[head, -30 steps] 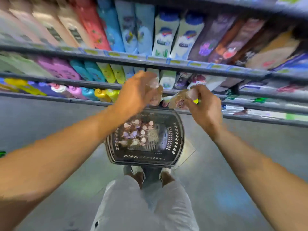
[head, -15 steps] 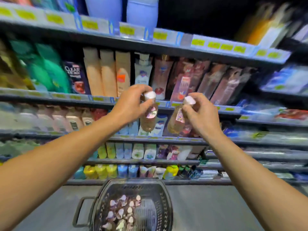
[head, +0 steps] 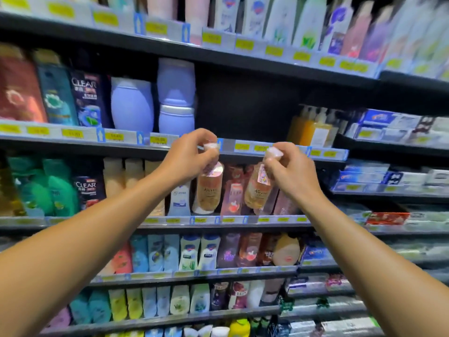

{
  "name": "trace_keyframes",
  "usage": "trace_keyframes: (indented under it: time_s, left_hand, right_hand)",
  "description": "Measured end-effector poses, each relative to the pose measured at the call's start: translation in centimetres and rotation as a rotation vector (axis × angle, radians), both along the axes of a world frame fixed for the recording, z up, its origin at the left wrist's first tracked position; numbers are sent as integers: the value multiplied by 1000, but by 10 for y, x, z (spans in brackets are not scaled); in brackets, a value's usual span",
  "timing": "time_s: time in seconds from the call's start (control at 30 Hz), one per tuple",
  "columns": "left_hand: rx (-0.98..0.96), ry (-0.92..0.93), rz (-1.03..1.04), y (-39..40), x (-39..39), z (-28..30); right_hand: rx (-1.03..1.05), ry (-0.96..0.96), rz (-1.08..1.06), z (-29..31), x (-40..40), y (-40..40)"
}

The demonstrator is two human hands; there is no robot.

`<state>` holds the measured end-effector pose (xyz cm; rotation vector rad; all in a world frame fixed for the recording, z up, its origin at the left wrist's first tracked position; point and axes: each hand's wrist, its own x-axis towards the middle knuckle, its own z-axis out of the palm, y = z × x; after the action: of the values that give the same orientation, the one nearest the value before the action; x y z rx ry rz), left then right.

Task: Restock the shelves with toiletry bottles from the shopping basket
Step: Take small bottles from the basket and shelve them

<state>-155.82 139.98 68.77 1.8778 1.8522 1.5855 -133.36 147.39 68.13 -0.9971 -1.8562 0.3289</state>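
Note:
Both hands are raised in front of the shelving, each with a clear bottle of amber liquid and a pale pink cap. My left hand [head: 188, 159] pinches the neck of the left bottle [head: 210, 188], which hangs upright. My right hand [head: 290, 171] grips the neck of the right bottle [head: 258, 188], which tilts slightly. The two bottles hang just below the edge of a shelf [head: 245, 147] whose middle bay [head: 245, 108] is dark and holds no products. The shopping basket is out of view.
Lavender bottles [head: 155, 103] stand left of the dark bay and orange pump bottles [head: 311, 127] stand to its right. Shampoo and body-wash bottles crowd the shelves above and below. Boxed goods [head: 393, 127] fill the shelves at the right.
The view has swung up from the basket on the floor to the shelves. Both hands have lifted their bottles from basket level to the height of the dark shelf bay.

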Motion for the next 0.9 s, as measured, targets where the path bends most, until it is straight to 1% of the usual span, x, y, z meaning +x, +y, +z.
trace_keyframes:
  time_s: [0.1, 0.33, 0.47, 0.6, 0.8, 0.9]
  left_hand:
    - [16, 52, 28, 16, 11, 11]
    - [40, 32, 56, 66, 40, 29]
    - [52, 42, 49, 95, 54, 37]
    - [57, 12, 53, 122, 64, 43]
    - [44, -31, 87, 152, 70, 49]
    - [45, -43, 86, 164, 70, 51]
  right_hand:
    - [20, -14, 27, 15, 10, 16]
    - [140, -19, 28, 51, 39, 65]
    - [172, 34, 30, 72, 51, 98]
    - [213, 82, 33, 95, 57, 140]
    - [194, 64, 87, 101, 41, 199]
    - [157, 19, 76, 99, 27, 224]
